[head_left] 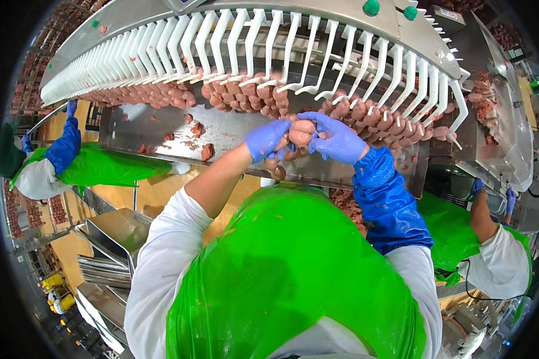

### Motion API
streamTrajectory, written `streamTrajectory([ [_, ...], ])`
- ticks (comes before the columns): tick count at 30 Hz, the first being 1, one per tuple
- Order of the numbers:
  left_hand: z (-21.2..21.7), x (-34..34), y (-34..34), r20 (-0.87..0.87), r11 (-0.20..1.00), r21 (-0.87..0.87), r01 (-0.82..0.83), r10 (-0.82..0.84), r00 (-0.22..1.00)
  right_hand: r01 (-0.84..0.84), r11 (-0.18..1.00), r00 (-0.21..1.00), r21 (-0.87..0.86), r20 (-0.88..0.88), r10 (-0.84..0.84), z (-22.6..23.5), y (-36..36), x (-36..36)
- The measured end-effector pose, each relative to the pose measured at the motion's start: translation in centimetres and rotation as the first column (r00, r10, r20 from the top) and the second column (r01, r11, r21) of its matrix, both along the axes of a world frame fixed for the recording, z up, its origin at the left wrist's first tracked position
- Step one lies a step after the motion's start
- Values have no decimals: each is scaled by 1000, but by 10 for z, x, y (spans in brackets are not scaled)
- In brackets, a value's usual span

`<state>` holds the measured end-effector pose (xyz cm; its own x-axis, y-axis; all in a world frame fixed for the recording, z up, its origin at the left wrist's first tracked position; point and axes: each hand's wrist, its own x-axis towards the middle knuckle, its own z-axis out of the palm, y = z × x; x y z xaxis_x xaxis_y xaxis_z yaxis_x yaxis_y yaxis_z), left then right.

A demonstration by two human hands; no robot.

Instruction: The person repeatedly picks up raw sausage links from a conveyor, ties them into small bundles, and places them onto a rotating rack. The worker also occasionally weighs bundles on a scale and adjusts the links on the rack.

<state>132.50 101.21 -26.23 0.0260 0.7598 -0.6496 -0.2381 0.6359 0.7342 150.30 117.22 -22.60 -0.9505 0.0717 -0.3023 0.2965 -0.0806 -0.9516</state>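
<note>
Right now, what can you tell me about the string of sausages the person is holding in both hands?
The sausage string is a chain of short, plump pinkish-brown links that look raw and glossy. The left hand and the right hand, both in blue gloves, pinch it from either side at chest height. A few links dangle below the hands, in front of the steel tray. Behind it, more links hang from the white hooks of the conveyor. Whether it joins those cannot be told.
</note>
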Motion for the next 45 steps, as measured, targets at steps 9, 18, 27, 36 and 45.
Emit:
streamTrajectory([
  [9, 35, -65, 7, -514, 476, -657, 584, -850, 116, -500, 591, 854, 632, 250, 456, -56, 2, 13],
  [18, -69, 5, -28, -551, 859, 146, 491, -342, 761, -310, 601, 919, 737, 70, 388, -93, -29, -17],
  [27, -96, 61, -50, -185, 977, 188, 104, -68, 980, -441, 314, 883, 841, 345, 317, -148, -36, -3],
  [36, -41, 55, -42, -260, 940, 176, 292, -242, 935, -151, 348, 924, 925, 257, -283, -197, 64, 48],
  [45, -11, 105, 37, -153, 950, 306, -59, 110, 982, 28, 945, 885, 326, -448, 129, -157, 34, 65],
])
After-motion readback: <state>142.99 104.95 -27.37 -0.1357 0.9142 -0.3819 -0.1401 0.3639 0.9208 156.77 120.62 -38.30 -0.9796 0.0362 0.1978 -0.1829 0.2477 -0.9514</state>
